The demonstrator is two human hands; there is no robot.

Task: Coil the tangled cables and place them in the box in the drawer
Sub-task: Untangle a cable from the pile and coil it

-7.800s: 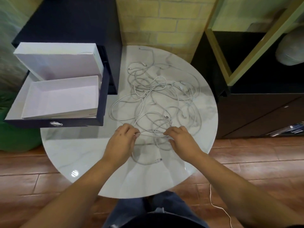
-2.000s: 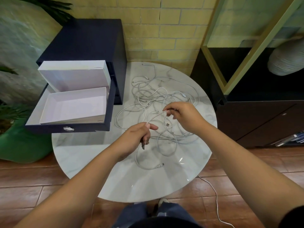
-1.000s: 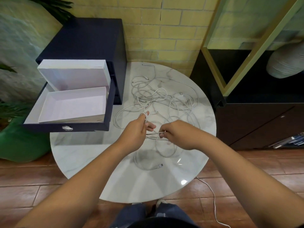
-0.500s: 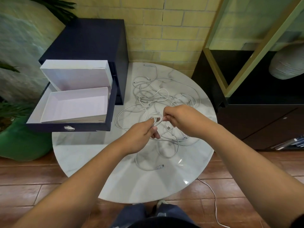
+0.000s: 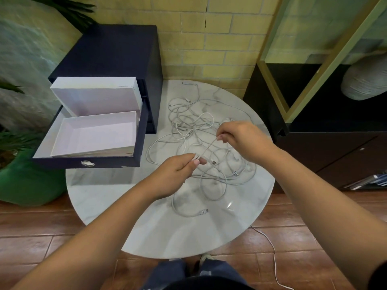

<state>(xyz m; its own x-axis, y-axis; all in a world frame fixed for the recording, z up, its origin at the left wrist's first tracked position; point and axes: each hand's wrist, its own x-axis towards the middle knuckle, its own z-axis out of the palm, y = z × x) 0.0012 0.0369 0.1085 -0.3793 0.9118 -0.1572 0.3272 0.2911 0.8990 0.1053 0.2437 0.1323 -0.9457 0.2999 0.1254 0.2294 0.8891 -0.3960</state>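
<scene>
None of the cables (image 5: pixel 184 126) is coiled yet, I judge. The thin white tangle lies loose on the glossy marble table (image 5: pixel 146 227), and the shallow cardboard box (image 5: pixel 94 132) in the open drawer (image 5: pixel 88 163) holds nothing. The left hand (image 5: pixel 176 176) and right hand (image 5: pixel 240 139) each pinch one strand (image 5: pixel 207 148) – it is stretched between them

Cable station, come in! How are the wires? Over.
Left hand, right hand pinch one cable, taut between them. Tangle on table. Box in drawer empty.

Round marble table (image 5: pixel 109 191) bears tangled white cables (image 5: pixel 209 164).
</scene>
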